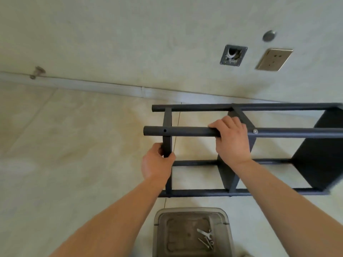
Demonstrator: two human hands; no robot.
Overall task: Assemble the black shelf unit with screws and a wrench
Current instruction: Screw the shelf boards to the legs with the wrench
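A: The black shelf unit (241, 151) lies on its side on the pale tiled floor (74, 145), close to the wall (130, 34), filling the right half of the view. Four long round tubes run left to right, joined by flat black panels.

B: Which parts are already joined?

A: A solid panel (319, 154) sits at the far right. A middle panel (235, 164) crosses between the tubes, and a silver screw head (255, 131) shows on the upper near tube just beside it. A narrow black crossbar (167, 127) stands near the left ends of the tubes.

B: Where are the hands?

A: The right hand (231, 138) is clenched over the upper near tube (185, 131), fingers wrapped around it, right by the middle panel. The left hand (156, 162) grasps the crossbar lower down, thumb and fingers curled around it. An open screw hole (164, 130) shows in the tube where the crossbar crosses it.

B: Anything else nearby?

A: A grey plastic stool (191, 232) stands at the bottom centre, just in front of the unit. On its seat lie a small silver wrench (204, 233) and a few loose screws (207, 242), near each other. On the wall are a gold-coloured socket (273, 59) and a dark square plate (233, 55) with an opening.
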